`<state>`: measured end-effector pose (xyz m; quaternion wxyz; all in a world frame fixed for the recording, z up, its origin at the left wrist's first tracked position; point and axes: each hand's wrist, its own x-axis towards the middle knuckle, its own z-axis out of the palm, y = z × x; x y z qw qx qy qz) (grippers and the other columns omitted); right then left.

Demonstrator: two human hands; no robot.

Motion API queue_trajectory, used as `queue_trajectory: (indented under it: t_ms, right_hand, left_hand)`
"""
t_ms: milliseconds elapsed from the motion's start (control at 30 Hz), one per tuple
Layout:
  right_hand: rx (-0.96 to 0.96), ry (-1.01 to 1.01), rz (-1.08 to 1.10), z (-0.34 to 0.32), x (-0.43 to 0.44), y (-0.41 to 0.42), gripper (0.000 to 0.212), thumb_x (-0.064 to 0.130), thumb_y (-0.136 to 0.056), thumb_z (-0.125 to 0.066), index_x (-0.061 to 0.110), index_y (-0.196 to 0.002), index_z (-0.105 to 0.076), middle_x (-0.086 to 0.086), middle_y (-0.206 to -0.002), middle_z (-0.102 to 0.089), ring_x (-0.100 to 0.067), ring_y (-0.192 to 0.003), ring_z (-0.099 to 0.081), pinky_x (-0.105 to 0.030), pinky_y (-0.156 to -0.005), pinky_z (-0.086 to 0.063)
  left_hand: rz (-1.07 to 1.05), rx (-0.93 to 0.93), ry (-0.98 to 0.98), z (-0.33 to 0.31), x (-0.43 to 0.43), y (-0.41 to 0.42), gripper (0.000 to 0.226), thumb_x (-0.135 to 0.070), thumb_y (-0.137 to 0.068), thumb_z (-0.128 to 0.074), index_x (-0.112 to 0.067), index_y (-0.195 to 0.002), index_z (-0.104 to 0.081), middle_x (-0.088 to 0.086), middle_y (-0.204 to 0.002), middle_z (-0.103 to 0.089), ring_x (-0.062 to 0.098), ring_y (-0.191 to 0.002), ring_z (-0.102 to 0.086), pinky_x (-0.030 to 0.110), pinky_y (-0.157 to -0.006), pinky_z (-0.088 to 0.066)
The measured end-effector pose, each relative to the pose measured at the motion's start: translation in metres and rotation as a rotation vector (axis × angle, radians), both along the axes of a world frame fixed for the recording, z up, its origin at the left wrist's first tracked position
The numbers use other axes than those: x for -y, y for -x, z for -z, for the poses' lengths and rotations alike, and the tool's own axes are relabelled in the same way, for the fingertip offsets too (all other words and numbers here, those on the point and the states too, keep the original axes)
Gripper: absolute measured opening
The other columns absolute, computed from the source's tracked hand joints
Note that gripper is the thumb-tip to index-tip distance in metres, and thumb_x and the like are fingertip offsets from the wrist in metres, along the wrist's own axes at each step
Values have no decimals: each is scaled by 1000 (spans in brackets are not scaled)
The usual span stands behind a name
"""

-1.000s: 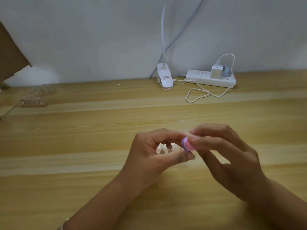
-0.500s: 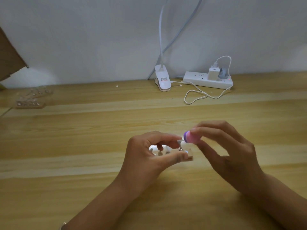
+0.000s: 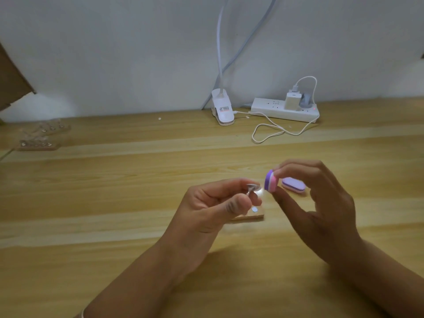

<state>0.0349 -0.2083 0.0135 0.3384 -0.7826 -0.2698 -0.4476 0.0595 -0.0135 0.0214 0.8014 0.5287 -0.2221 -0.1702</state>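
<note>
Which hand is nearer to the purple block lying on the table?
Right. The right hand is right beside the lying purple block; the left hand sits farther left, pinching a metal piece.

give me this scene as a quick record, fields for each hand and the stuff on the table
left hand: pinches a small metal stud with a clear tip
right hand: pinches a purple and pink buffer block, next to the stud
under the hands: small holder block on the wooden table
by right hand: second purple buffer lying on the table
far edge: clip lamp, power strip with a charger
</note>
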Motion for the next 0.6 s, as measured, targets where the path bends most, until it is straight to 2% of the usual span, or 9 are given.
queue_trajectory:
  t_ms: [67,167,300,400,500,600]
  right_hand:
    - [30,-19,-21,0,-2,2,25,2,-90,-69,15,-110,-61,14,-112,-57,2,-111,-60,-14,-95,-43]
    - [64,41,-53,4,-4,4,30,-4,-87,-71,14,-110,-63,3,-110,-63,-11,-108,-64,-25,-94,-50]
    - [44,10,-1,0,2,0,26,-2,-90,-70,17,-107,-64,10,-107,-62,-4,-108,-62,-21,-96,-48]
    - [95,42,-52,2,-6,6,31,-4,-88,-71,12,-113,-62,3,-110,-63,-13,-107,-65,-27,-94,-51]
    - [65,64,5,2,-1,2,28,-5,-86,-72,15,-105,-67,-2,-103,-67,-19,-98,-67,-34,-86,-54]
    - [57,28,1,-1,-1,3,27,-3,-88,-73,16,-107,-66,2,-105,-66,-15,-101,-66,-31,-89,-53]
  left_hand:
    - [4,-19,6,0,0,-1,45,-37,-71,-82,-8,-104,-75,6,-87,-72,11,-80,-65,20,-78,-50]
    - [23,-14,23,1,2,-2,45,-36,-73,-80,-4,-104,-73,2,-88,-72,10,-80,-64,22,-79,-50]
    - [-22,-36,3,1,2,-3,47,-43,-67,-83,-9,-100,-76,6,-84,-71,10,-76,-60,19,-75,-48]
    - [34,-19,14,2,2,-3,45,-37,-74,-79,-5,-105,-73,1,-88,-72,8,-79,-62,20,-77,-49]
    - [32,-26,12,2,1,-4,43,-40,-73,-80,-10,-104,-75,1,-85,-71,9,-78,-59,18,-75,-48]
    - [20,-34,4,4,1,-5,43,-42,-71,-81,-13,-102,-77,3,-85,-71,12,-77,-57,19,-74,-47]
